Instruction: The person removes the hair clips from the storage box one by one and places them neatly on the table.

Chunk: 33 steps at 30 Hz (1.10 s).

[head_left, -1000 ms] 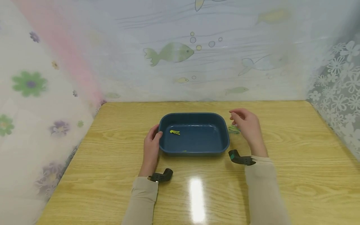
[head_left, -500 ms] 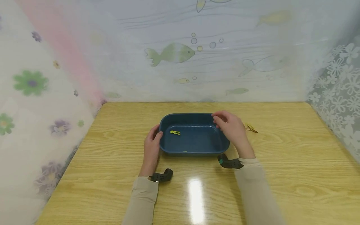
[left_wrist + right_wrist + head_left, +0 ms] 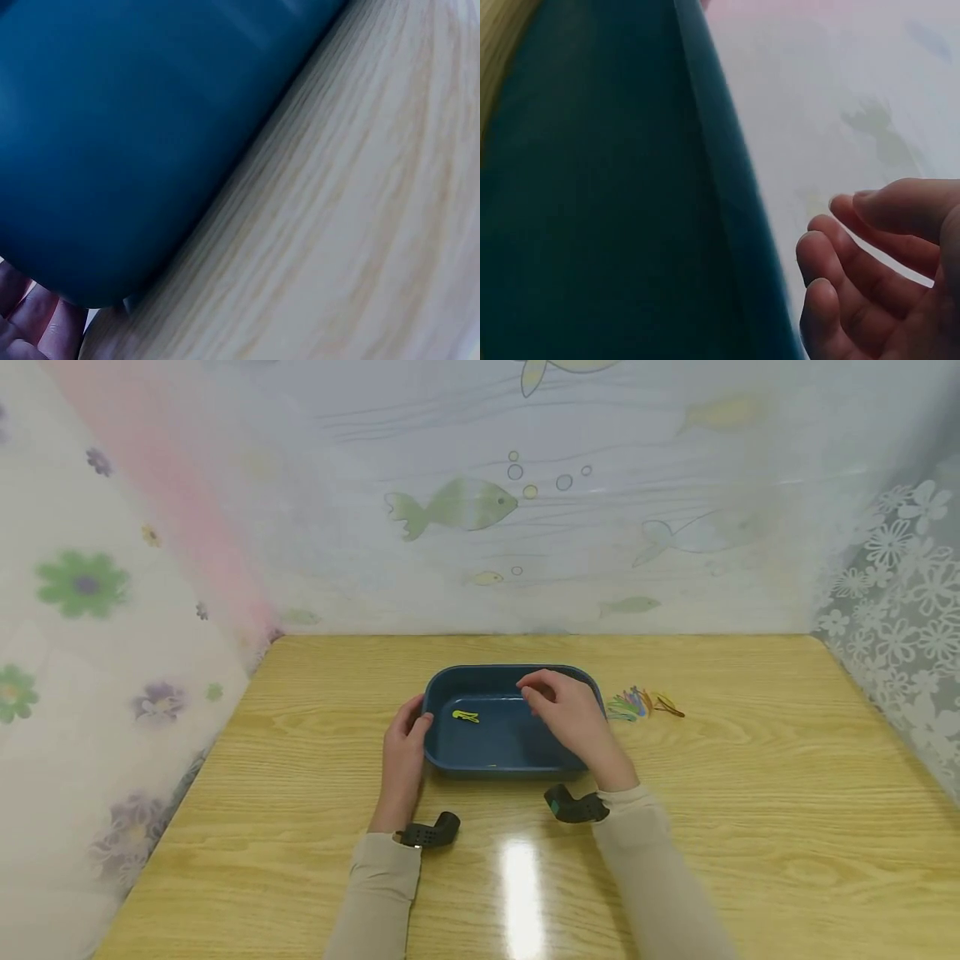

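Note:
A dark blue rectangular basin [image 3: 517,768] stands on the table. My left hand [image 3: 405,752] grips its left end, thumb at the rim and fingers against the outside. The left wrist view shows the basin's outer wall [image 3: 135,150] and part of my left hand [image 3: 45,322]. Over the basin's right half hovers my right hand [image 3: 573,714], fingers loosely bent. In the right wrist view my right hand [image 3: 885,262] has its thumb close to the index fingertip, and nothing shows between them. Inside the basin, at the left, lies a small yellow-green forked piece [image 3: 466,717].
Just right of the basin lies a small heap of thin coloured pieces [image 3: 632,702], too small to identify. Beside it is a brown and yellow looped piece [image 3: 669,705]. The wooden table [image 3: 300,727] ends at a fish-printed sheet [image 3: 480,552] behind.
My right hand has moved left from beside the basin to above its inside, uncovering the coloured heap. My left hand and the basin have stayed in place.

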Tool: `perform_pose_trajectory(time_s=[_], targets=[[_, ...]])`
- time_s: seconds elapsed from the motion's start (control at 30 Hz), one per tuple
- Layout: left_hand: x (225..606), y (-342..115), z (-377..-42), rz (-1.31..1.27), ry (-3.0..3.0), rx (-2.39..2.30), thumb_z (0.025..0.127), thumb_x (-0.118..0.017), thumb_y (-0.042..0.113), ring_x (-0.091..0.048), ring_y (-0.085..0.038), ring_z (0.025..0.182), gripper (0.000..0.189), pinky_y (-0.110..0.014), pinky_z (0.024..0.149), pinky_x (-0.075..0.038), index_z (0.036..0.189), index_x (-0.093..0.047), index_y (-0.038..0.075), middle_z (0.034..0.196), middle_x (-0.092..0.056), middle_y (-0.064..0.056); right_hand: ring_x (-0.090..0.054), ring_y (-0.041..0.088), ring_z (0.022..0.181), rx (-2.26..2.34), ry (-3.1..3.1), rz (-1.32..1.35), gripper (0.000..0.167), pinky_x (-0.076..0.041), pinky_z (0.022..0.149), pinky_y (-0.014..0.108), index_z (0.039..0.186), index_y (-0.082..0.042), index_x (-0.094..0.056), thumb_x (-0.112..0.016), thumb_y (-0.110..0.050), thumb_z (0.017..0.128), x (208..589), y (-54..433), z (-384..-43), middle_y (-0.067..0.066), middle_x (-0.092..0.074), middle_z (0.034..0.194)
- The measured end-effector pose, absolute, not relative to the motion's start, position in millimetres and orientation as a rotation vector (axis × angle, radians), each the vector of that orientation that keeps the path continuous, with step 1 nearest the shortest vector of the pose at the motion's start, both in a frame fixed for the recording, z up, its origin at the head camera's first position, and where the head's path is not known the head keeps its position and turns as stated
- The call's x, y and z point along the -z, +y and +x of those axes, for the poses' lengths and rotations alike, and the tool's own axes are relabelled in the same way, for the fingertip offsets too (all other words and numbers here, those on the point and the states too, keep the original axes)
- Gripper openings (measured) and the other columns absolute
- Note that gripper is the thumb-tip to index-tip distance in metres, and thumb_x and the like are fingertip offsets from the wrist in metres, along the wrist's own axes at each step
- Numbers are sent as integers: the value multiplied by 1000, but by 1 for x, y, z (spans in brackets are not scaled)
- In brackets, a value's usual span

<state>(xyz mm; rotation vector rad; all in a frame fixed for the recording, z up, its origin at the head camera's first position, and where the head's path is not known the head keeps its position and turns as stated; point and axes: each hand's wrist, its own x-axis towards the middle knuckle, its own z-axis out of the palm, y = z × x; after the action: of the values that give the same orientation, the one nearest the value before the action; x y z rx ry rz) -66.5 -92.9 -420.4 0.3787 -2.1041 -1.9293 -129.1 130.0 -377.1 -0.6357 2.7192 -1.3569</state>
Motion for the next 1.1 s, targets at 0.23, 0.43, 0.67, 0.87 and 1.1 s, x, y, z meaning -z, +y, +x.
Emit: perform_pose_trajectory(time_s=[0.23, 0.43, 0.67, 0.87, 1.1], targets=[[437, -99, -76, 373, -2093, 1944, 91, -50, 18, -43, -11, 115, 33, -31, 98, -33, 124, -51, 14, 124, -50, 1, -57, 13, 72, 1357, 2683, -689, 23, -44, 62, 31, 108, -17, -61, -51, -29, 90, 375, 112, -128, -5, -60, 84], [441, -98, -76, 384, -2090, 1924, 90, -51, 22, -44, -10, 112, 32, -29, 97, -34, 122, -53, 18, 121, -52, 4, -57, 12, 73, 1348, 2604, -757, 21, -45, 63, 30, 107, -22, -61, -51, -30, 90, 365, 103, -124, -7, -60, 85], [440, -98, -74, 373, -2108, 1877, 90, -50, 23, -46, -9, 111, 31, -31, 96, -35, 121, -53, 20, 119, -53, 5, -56, 9, 75, 1140, 2618, -912, 23, -46, 67, 29, 109, -21, -61, -51, -30, 90, 345, 93, -134, -5, -61, 94], [440, -99, -73, 359, -2092, 1893, 90, -51, 20, -46, -10, 110, 31, -31, 96, -35, 121, -53, 19, 119, -53, 4, -58, 14, 78, 967, 2547, -975, 24, -47, 67, 29, 111, -17, -59, -51, -27, 91, 343, 86, -156, -1, -61, 97], [429, -95, -70, 361, -2104, 1897, 90, -50, 18, -46, -13, 111, 32, -32, 96, -35, 122, -52, 14, 121, -52, -1, -59, 25, 81, 875, 2382, -988, 30, -49, 63, 30, 116, -9, -56, -50, -24, 91, 353, 81, -182, 8, -61, 99]])
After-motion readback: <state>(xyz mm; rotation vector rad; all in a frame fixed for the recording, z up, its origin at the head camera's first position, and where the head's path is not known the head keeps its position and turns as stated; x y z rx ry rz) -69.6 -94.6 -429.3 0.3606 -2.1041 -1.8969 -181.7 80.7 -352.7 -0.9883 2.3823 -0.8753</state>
